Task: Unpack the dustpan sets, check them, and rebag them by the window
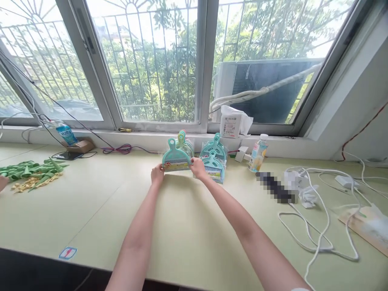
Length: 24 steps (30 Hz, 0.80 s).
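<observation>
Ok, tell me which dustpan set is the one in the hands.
It's the teal dustpan-and-brush set, held at its edges between the left hand and right hand. The other packaged sets sit behind and to its right, not held.

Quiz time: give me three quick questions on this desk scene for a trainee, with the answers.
1. What do the left hand and right hand hold between them?
2. True or false: the plastic drink bottle stands left of the other packaged dustpan sets.
3. What colour are the folded strips at the far left of the desk?

Key: 1. A packaged teal dustpan set. 2. False, it stands to their right. 3. Green.
</observation>
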### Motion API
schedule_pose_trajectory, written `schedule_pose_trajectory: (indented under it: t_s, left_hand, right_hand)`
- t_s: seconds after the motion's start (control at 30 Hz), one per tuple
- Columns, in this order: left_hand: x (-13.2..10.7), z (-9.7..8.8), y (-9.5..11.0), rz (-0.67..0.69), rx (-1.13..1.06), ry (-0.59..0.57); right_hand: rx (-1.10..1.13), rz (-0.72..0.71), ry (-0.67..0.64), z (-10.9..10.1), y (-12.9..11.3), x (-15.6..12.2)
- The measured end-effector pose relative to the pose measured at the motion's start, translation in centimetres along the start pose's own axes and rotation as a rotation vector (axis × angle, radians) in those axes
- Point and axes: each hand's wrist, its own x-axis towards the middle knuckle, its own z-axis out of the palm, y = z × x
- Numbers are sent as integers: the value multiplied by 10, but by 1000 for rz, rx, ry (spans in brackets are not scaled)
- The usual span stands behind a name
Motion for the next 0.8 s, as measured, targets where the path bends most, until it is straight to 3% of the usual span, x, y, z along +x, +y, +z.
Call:
schedule_pose_trajectory:
  t_s: [0.13,0.33,0.57,0.8]
  left_hand:
    - [33,15,-14,29,-14,4]
    - [66,49,-5,111,-121,2]
    - [71,56,-4,91,-134,38]
    - [71,60,-3,83,-37,35]
  right_hand:
    - [-139,70,-69,30,1,24]
    - [-267,123,27,45,27,41]
    - [-343,133,-90,46,33,47]
    - [-385,120,-104,40,29,50]
